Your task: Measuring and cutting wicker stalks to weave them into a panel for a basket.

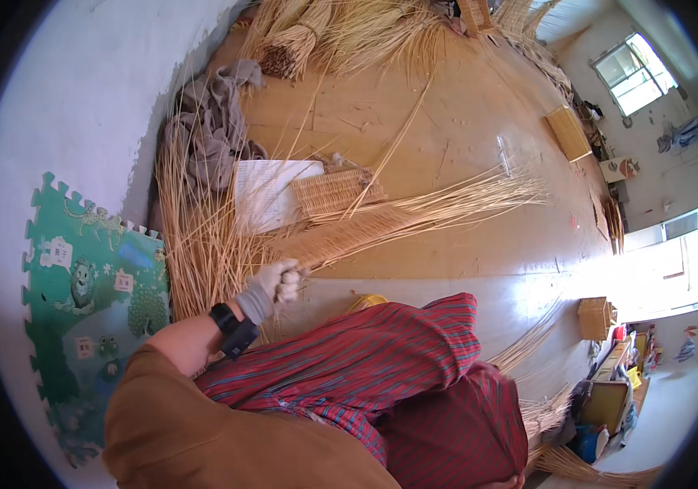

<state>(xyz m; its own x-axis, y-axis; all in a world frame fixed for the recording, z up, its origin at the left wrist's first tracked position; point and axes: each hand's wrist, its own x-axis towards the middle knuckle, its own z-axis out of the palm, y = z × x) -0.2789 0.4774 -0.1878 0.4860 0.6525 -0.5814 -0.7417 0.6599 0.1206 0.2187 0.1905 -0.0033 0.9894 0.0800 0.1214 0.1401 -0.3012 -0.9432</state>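
Note:
My left hand (280, 284), in a pale glove, is closed on the near end of a long, flat woven straw strip (341, 232) with loose strands trailing to the right. A wristwatch shows on that wrist. Just beyond lie a short woven panel (333, 191), a white sheet (267, 191) and a heap of long loose straw (202, 261). Red checked cloth (324, 359) covers my lap, with part of a yellow object (365, 301) behind it. My right hand is not clearly in view.
Straw bundles (288, 49) and grey cloth (210, 122) lie along the far left floor. A green foam mat (80, 326) stands against the left wall. Woven boxes (592, 318), a cluttered bench (610, 391) and windows line the right side. More straw lies at lower right.

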